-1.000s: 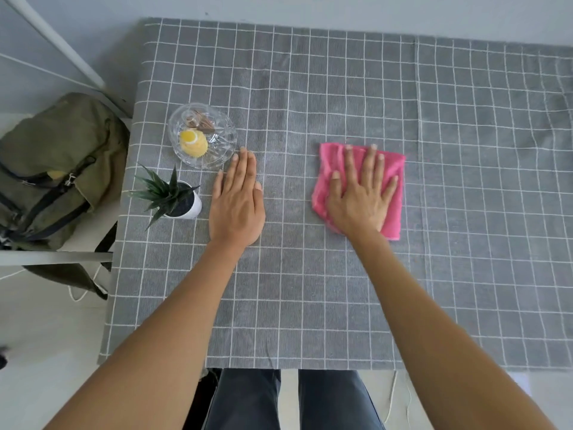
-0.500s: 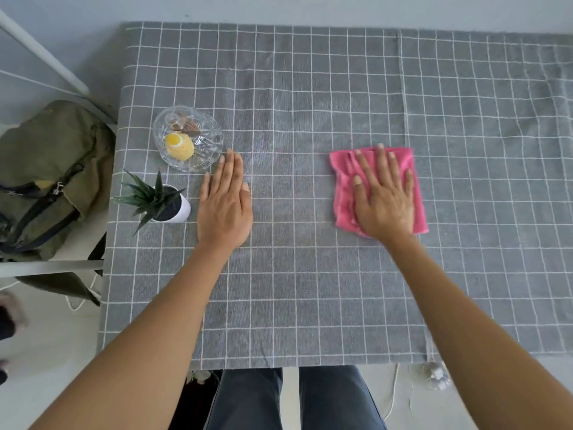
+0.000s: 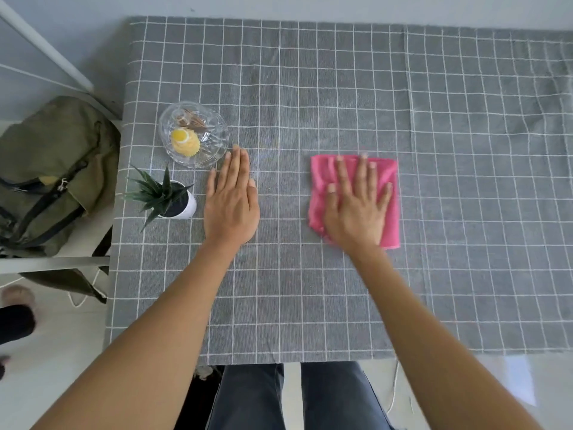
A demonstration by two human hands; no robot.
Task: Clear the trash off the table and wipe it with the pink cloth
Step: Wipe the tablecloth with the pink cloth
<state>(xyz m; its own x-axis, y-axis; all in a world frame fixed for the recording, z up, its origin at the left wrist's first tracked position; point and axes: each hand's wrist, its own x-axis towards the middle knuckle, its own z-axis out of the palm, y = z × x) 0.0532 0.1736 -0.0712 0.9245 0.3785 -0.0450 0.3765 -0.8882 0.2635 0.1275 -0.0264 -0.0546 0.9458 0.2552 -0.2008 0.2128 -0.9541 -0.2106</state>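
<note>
Wiping is underway on the table (image 3: pixel 310 305): right hand (image 3: pixel 356 212) is pressing flat, fingers spread, on the pink cloth (image 3: pixel 392 193), well right of the glass dish (image 3: pixel 214 150). Left hand (image 3: pixel 231 206) is lying open, gripping nothing, fingertips just beside that dish. A leftward sweep is risking nudging the dish or the small potted plant (image 3: pixel 167 197) below it, I judge.

No legible text, labels, brands, numbers or signs anywhere in view.
</note>
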